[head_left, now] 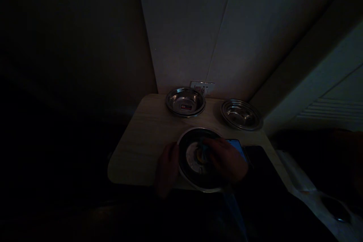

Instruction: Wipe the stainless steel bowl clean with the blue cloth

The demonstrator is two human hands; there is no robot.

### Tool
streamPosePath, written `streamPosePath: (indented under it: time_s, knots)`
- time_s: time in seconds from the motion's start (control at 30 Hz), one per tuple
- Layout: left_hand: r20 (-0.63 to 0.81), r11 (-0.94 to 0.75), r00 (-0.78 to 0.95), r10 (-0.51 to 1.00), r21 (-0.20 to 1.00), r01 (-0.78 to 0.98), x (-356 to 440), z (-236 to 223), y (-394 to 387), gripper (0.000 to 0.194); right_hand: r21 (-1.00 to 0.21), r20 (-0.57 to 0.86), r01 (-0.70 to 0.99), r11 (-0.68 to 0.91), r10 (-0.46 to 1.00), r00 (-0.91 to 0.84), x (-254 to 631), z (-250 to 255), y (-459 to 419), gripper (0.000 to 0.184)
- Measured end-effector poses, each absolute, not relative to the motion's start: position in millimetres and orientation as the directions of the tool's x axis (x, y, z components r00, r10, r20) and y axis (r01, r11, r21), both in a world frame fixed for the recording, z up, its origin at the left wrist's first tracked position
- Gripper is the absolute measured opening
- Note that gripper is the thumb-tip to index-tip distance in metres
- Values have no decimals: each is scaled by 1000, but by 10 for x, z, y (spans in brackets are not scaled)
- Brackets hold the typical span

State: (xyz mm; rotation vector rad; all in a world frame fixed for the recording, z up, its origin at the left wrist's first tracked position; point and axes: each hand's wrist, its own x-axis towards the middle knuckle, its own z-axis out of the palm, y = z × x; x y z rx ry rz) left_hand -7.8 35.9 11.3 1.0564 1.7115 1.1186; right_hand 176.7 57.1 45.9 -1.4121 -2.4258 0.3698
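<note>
In the dim light a round metal bowl [188, 181] sits at the front of the small table, its inside mostly dark with a paler round bottom. My left hand [168, 164] grips the bowl's left rim, with the fingers curled at the edge. Reaching in over the right side, my right hand [228, 159] has its fingers pinched on a bluish cloth [204, 149] against the inside. Close to the cloth, a small yellowish patch [200, 156] shows on the bottom. The darkness hides much of both hands' fingers.
Stacked metal bowls with a label [185, 100] stand at the table's back left, and more nested metal bowls [241, 115] at the back right. A lit phone screen [237, 146] lies beside my right hand. Behind is a wall with a socket [202, 86]. The wooden table [136, 143] has rounded corners.
</note>
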Motion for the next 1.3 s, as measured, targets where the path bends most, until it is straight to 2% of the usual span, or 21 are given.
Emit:
streamPosePath:
  time_s: [0.1, 0.2, 0.37, 0.5, 0.63, 0.8, 0.9, 1.0, 1.03, 1.1, 1.17, 1.23, 1.3]
  knots:
    - [-179, 226, -233, 956, 954, 195, -93, 65, 397, 37, -414, 194, 782, 467, 884, -425, 1802, 462, 557, 36]
    - [-180, 229, -229, 957, 950, 211, -87, 35, 364, 36, -442, 216, 778, 447, 895, -391, 1860, 491, 541, 32]
    - [-161, 223, -282, 946, 953, 204, -65, 28, 311, 35, -512, 139, 741, 435, 893, -428, 1863, 452, 505, 30]
    - [-152, 225, -305, 940, 949, 222, -63, 18, 287, 34, -681, -7, 689, 247, 939, -343, 1826, 423, 498, 30]
    - [-156, 235, -301, 941, 940, 246, -64, 6, 275, 35, -836, -77, 544, 70, 967, -243, 1856, 458, 525, 32]
    - [-145, 225, -297, 944, 940, 256, -71, -22, 299, 36, -935, -159, 333, -119, 983, -94, 1927, 471, 536, 34]
    - [-58, 183, -372, 926, 933, 309, -99, -8, 256, 38, -960, -216, 184, -211, 976, -6, 1942, 477, 506, 35]
    - [184, 80, -467, 865, 868, 490, -116, 92, 138, 38, -958, -285, 16, -286, 958, 16, 1931, 489, 464, 42]
    - [304, -7, -418, 856, 815, 579, -112, 140, 93, 36, -954, -299, -29, -299, 954, 8, 1921, 492, 451, 44]
    - [493, -300, -97, 865, 662, 687, -84, 235, 18, 39, -949, -305, -85, -305, 952, -6, 1889, 497, 425, 46]
    - [512, -469, 157, 844, 563, 680, -47, 298, -21, 52, -947, -299, -114, -300, 954, -26, 1844, 511, 392, 44]
    - [480, -517, 262, 837, 538, 666, -24, 317, -25, 56, -949, -278, -138, -284, 959, -64, 1799, 541, 348, 44]
    - [449, -520, 291, 845, 560, 645, -27, 319, -12, 52, -952, -244, -159, -262, 962, -126, 1769, 579, 296, 50]
